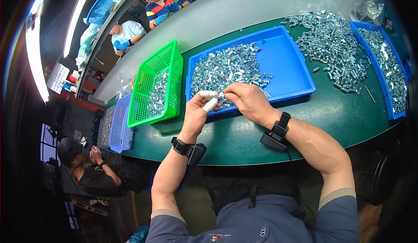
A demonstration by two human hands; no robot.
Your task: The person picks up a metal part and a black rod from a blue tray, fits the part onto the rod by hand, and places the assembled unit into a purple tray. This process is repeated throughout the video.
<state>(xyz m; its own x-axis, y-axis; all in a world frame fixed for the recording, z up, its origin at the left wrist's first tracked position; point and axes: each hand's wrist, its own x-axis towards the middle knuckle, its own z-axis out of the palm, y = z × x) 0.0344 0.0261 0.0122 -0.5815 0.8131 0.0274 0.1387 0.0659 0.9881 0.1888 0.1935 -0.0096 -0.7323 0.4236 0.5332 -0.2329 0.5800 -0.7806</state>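
Observation:
My left hand [196,116], with white coverings on its thumb and a finger, pinches a small shiny metal cylinder [220,95]. Close against it, the fingers of my right hand [252,103] are drawn together at the same spot; what lies between them is hidden. Both hands are over the near edge of a shallow blue tray [283,71]. Heaped in the left part of that tray are many small silvery metal cylinders [226,69]. Each of my wrists wears a black strap with a box-shaped device.
Left of the tray stands a green perforated basket [177,75] with similar parts, then a bluish-purple bin [116,127]. A loose pile of metal cylinders [333,47], a thin rod [370,94] and another blue tray [383,90] are at right. Other people work across the table and at left.

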